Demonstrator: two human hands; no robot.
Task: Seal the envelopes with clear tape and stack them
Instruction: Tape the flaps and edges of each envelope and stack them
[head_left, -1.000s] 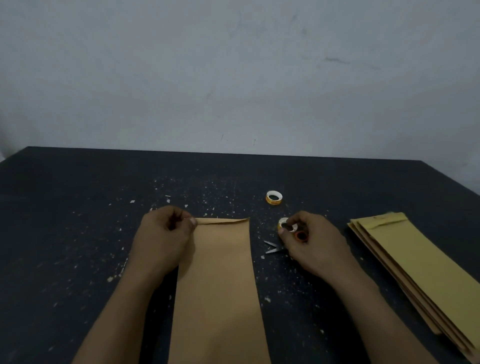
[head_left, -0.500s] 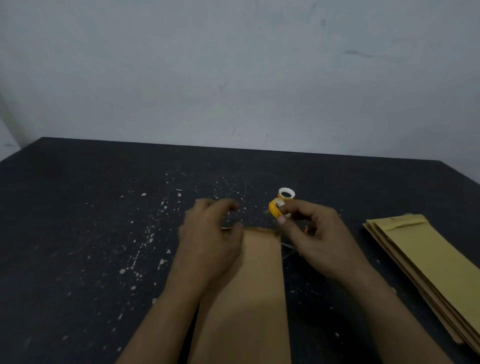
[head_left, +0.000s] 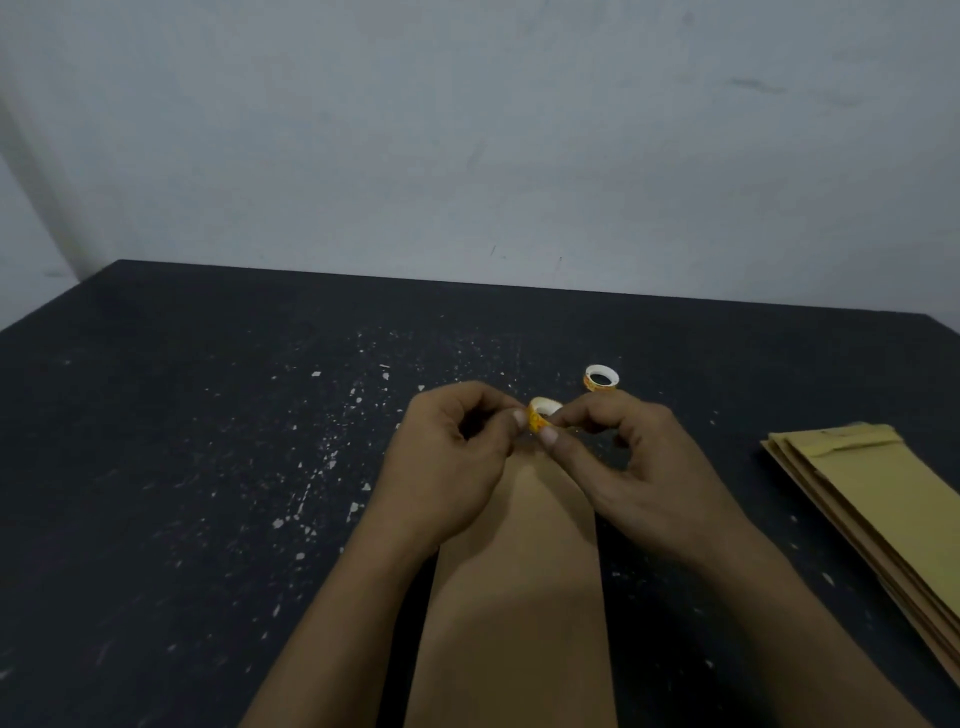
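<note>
Holding the tape roll (head_left: 543, 415) up between both hands, I am working on the peel-off step. My right grip (head_left: 639, 467) is pinching the roll between thumb and forefinger. My left grip (head_left: 452, 467) is pinching its other side with curled fingers, probably hunting for the loose end, which I cannot make out. The envelope (head_left: 519, 597) is lying flat on the bench (head_left: 208, 467) at the front edge, its top hidden under my hands. A second roll (head_left: 601, 378) is sitting just beyond, and the stack of envelopes (head_left: 883, 499) is lying by the right edge. Next, I judge, I am needing to draw a strip out and press it across the flap.
</note>
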